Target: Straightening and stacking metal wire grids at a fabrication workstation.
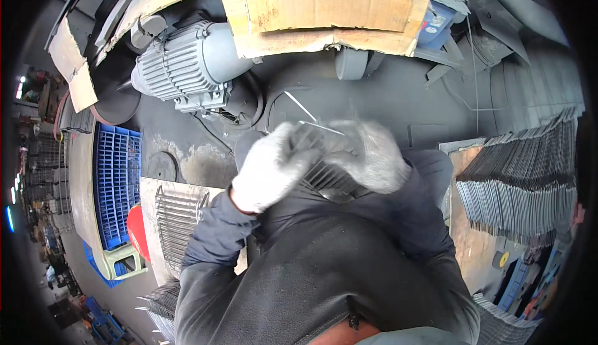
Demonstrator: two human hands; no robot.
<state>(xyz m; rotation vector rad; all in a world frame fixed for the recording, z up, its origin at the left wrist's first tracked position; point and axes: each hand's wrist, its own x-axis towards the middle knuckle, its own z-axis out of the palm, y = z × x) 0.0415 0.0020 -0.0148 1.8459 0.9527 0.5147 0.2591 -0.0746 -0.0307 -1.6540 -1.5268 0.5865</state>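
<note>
My left hand (269, 169), in a whitish work glove, is closed round the left side of a dark metal wire rack (331, 178). The rack is tilted in front of my lap, its parallel bars showing between my hands. On the rack's right side is my gloved right hand (375, 159), smeared by motion, with its fingers bent round the edge. A bright metal edge runs along the top of the rack, between the hands. The gloves cover parts of the frame.
A grey electric motor (180, 61) stands ahead to the left, beside a cardboard sheet (330, 2). At the right, a tall stack of wire racks (520, 183) rests on a board. To the left are more wire racks (177, 223), a blue plastic crate (117, 183) and a pale green stool (121, 263).
</note>
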